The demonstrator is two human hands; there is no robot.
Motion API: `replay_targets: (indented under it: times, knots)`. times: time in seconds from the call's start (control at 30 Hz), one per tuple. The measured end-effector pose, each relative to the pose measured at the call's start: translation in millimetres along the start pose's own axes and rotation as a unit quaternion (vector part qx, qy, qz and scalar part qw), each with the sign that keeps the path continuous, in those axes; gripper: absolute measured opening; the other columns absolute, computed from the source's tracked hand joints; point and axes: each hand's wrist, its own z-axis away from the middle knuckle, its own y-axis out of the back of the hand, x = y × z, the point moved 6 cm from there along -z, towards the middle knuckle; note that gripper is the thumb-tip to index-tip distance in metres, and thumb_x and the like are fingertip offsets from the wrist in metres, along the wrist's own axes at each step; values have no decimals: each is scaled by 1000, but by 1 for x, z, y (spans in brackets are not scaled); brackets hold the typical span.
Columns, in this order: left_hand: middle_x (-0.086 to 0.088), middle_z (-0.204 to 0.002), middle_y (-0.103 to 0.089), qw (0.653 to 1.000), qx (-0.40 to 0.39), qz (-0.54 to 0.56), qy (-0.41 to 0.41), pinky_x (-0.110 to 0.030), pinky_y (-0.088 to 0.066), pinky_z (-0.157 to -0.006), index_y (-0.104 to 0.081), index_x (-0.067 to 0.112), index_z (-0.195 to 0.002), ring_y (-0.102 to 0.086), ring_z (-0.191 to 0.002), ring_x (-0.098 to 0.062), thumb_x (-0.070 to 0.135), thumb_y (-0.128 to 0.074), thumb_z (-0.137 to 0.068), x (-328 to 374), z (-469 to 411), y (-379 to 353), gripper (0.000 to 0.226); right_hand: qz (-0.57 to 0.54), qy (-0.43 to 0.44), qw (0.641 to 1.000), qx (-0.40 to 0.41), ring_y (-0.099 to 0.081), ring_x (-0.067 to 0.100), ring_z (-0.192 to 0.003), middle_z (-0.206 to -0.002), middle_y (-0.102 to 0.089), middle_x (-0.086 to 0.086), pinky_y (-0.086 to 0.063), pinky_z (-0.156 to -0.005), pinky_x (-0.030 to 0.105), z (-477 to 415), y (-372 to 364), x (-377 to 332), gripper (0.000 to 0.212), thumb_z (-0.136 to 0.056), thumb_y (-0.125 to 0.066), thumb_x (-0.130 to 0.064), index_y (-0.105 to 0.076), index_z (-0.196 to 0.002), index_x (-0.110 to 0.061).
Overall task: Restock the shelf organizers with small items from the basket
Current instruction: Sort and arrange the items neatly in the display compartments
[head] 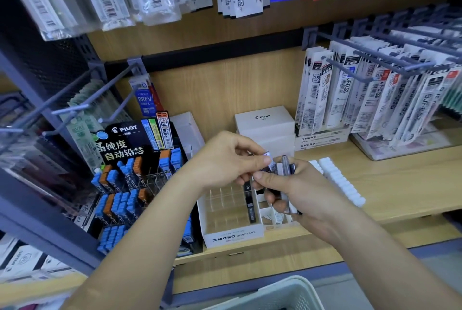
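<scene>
The step in hand looks like singling one lead case (268, 158) out of the bundle of cases (285, 172) so it can go into the MONO organizer (232, 234) directly below. To do it well, the left hand (225, 159), which pinches that case's top end between thumb and fingertips, should draw it straight out along its length. Meanwhile the right hand (300, 192), curled round the rest, should ease its hold just enough that no neighbour slides out with it (a dropped case would probably land among the clear dividers). Then it can go end-first into a free cell beside the one dark case (250, 202) already sitting in the right-hand column, label facing the same way. The cases are slim, flat sticks, some dark and some clear-bodied with pale ends, held roughly upright above the wooden shelf (400, 184), over the organizer's right edge. The white basket (282, 292) shows at the lower edge of view, its contents mostly out of sight.
</scene>
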Motion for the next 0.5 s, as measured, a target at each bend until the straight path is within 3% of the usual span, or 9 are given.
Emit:
replay_targets:
  times: [0.27, 0.4, 0.5]
  knots:
    - [-7, -68, -70, 989, 60, 134, -3, -20, -54, -56, -67, 6, -86, -66, -60, -13, 9, -71, -82, -11, 7, 14, 6, -40, 13, 999, 22, -54, 12, -54, -65, -60, 4, -35, -41, 20, 0, 4, -3, 18, -85, -71, -7, -67, -101, 0]
    - [-11, -70, -71, 986, 55, 154, 7, -18, -55, -56, -66, 5, -82, -68, -61, -13, 5, -67, -85, -13, 10, 12, 3, -87, 4, 994, 60, -46, 16, -57, -66, -62, 7, -36, -48, 20, -1, 12, -2, 14, -77, -79, -15, -67, -83, -11]
    - [-11, -68, -70, 988, 25, 148, 22, -17, -54, -54, -65, 4, -81, -67, -59, -13, 5, -66, -86, -12, 10, 2, 5, -134, -9, 989, 67, -42, 12, -50, -66, -59, 5, -38, -48, 20, -2, 14, 0, 20, -73, -80, -24, -64, -81, -14]
